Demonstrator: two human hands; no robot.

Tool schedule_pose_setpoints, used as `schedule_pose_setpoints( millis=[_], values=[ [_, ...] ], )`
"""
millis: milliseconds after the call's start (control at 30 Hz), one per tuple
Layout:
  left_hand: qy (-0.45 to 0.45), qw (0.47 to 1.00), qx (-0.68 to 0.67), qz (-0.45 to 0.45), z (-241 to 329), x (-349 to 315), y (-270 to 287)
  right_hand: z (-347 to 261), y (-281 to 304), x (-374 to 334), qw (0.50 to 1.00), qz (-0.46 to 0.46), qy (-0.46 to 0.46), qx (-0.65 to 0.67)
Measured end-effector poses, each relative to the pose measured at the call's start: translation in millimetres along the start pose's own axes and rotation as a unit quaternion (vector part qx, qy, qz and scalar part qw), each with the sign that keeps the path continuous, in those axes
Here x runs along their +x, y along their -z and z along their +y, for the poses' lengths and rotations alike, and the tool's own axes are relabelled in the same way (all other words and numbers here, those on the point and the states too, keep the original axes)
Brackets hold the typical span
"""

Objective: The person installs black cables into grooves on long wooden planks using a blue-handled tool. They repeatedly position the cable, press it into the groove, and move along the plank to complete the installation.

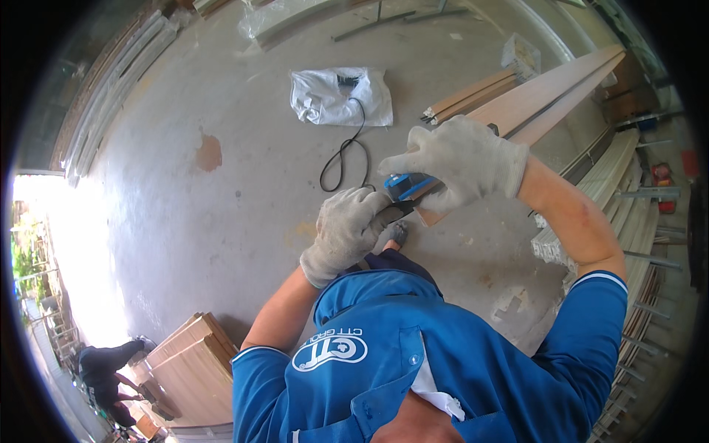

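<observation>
My left hand (344,230), in a grey-white work glove, closes around the black handle of a blue-and-black corded power tool (408,186). My right hand (461,161), gloved alike, curls over the tool's blue part from the far side and hides much of it. Under the right hand, the tool rests at the near end of a long light-brown board (550,94) with a dark lengthwise groove. The contact between tool and board is covered by my glove. The exact kind of tool cannot be made out.
A black cord (325,171) loops over the grey floor to a white sack (310,102). Short brown strips (473,94) lie beside the board. Pale lengths (591,214) sit on a metal rack at right. Brown panels (193,376) lean lower left, near another person (103,373).
</observation>
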State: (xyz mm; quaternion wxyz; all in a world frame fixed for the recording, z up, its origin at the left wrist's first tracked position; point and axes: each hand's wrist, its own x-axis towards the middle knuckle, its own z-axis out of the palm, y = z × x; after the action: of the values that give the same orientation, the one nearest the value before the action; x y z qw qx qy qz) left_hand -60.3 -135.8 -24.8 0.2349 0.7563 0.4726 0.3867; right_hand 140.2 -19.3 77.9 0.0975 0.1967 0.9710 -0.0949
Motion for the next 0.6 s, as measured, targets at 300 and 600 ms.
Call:
schedule_pose_setpoints(
  millis=[300,600],
  values=[
    [-0.14,0.963,0.23,-0.023,-23.1,1.7,12.6,7.3,-17.8,-5.6,0.996,0.085,0.025,-0.012],
    [-0.128,0.971,0.204,-0.004,-39.2,-3.8,-5.1,-5.0,-15.7,12.2,0.993,0.099,0.045,-0.035]
  ],
)
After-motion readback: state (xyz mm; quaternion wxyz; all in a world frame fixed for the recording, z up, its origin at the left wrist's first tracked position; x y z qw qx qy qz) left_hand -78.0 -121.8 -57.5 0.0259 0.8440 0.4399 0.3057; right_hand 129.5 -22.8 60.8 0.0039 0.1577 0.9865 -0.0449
